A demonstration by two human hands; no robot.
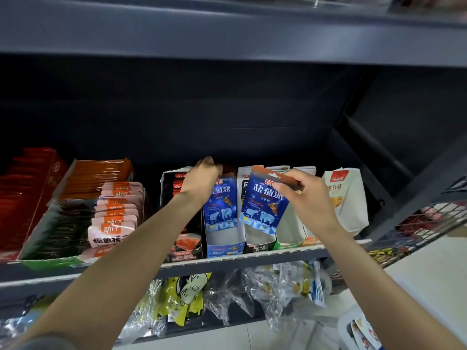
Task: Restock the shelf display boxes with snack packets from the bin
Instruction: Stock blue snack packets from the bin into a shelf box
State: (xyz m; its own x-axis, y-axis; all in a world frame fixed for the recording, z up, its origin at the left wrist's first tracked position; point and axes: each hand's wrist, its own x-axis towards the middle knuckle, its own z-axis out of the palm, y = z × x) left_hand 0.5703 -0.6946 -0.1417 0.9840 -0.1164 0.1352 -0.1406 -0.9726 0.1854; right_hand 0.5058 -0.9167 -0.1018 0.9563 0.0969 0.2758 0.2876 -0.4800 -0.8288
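My right hand (302, 195) pinches a blue packet (264, 200) by its top edge, held in the air in front of the white box (257, 238), just right of the blue box (222, 245) it belongs in. My left hand (203, 181) reaches over the top of the packet standing (221, 205) in that blue box; its fingers curl down behind the packet, and I cannot tell whether they grip it or only press it back. Risk one: the held packet hangs askew, so its lower corner may catch the wall between the blue and white boxes and drop into the wrong one. Risk two: the pinch is only at the top edge, so a snag could pull the packet loose onto the lower shelf (227, 263). Risk three: if the left hand lets go early, the standing packet may tip forward and close the gap. Nearby: a black box (177, 248) to the left, pink packs (116, 210) beyond, a pale bag (346, 203) to the right. My left wrist partly blocks the blue box's opening. The bin is not clearly in view.
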